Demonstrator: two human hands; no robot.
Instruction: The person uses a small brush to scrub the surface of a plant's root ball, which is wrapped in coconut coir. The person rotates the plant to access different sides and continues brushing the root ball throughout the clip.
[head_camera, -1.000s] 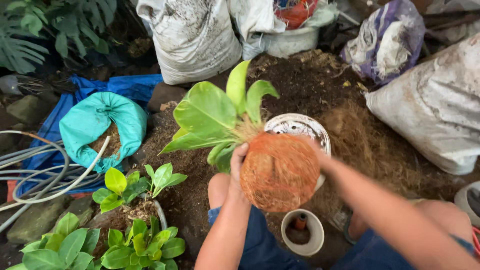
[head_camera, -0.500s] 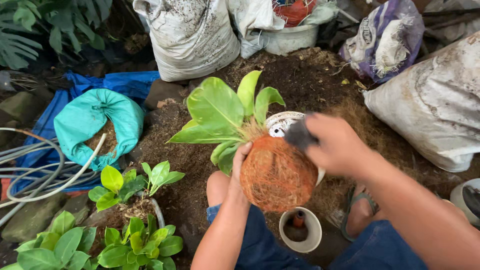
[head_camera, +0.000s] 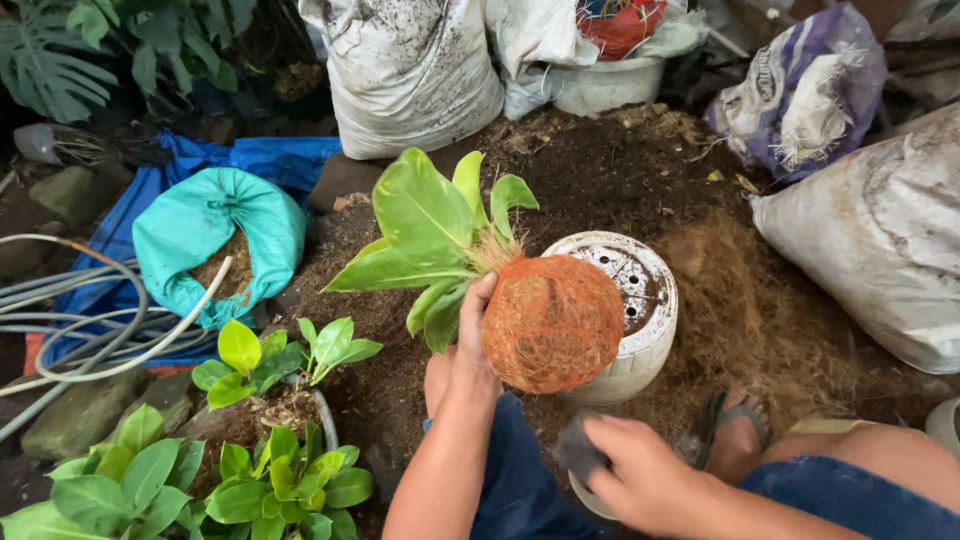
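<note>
Dropping away from the top of the root ball, the right hand (head_camera: 645, 480) is now working low at the near edge of the soil heap, where half a second ago it was hovering over the ball. Its fingers are curling shut around a small dark object (head_camera: 580, 452), and that hand is sitting right over the rim of a small white cup (head_camera: 590, 498); what the dark thing is, I cannot tell.

Meanwhile the left hand (head_camera: 470, 345) is gripping the orange netted root ball (head_camera: 552, 322), thumb up along its left side and fingers wrapping beneath, holding it in the air just in front of one upturned white pot (head_camera: 640, 300) standing in the middle of the heap. One plant with broad green leaves (head_camera: 425, 230) is sprouting from the ball, leaning toward the left.

Counting round: two leafy potted plants (head_camera: 285, 365) are standing at the near left corner of the heap, one teal sack (head_camera: 215, 235) of soil is lying open at the left edge, and three pale sacks (head_camera: 415, 70) are lining the far and right edges. One sandalled foot (head_camera: 738, 430) is resting on the fibres at the near right.
</note>
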